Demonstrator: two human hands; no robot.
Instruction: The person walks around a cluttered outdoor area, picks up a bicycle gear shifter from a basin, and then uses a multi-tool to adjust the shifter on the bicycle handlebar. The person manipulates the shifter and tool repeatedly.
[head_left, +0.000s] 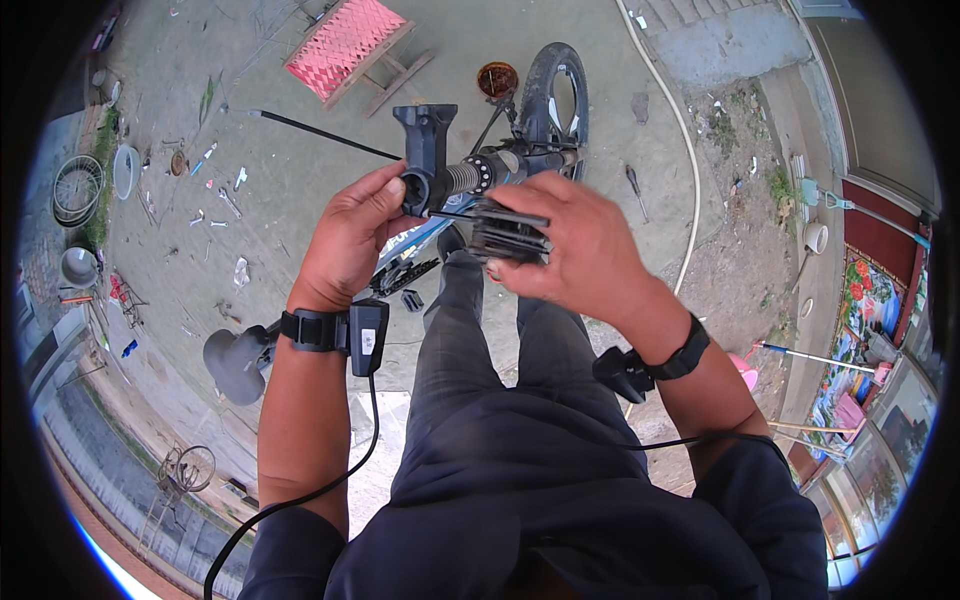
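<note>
My left hand (355, 220) grips a black bicycle stem (428, 145), thumb pressed near its clamp end. Beside the stem, a ribbed, spring-like sleeve and a dark ring (484, 172) lead toward the bicycle's front end. In my right hand (580, 240) is a folding multi-tool (508, 232) with several dark blades, blurred by motion. One thin key of it reaches to the stem's clamp; whether it sits in a bolt I cannot tell. The bicycle's front wheel (553, 95) lies beyond my hands, and its grey saddle (234, 365) shows at the left.
A pink woven-top stool (345, 45) stands at the far side, near a rusty bowl (497, 79). A screwdriver (636, 192) lies right of the wheel. Spanners (229, 203) and scraps are scattered at the left. A pale hose (690, 150) crosses the ground.
</note>
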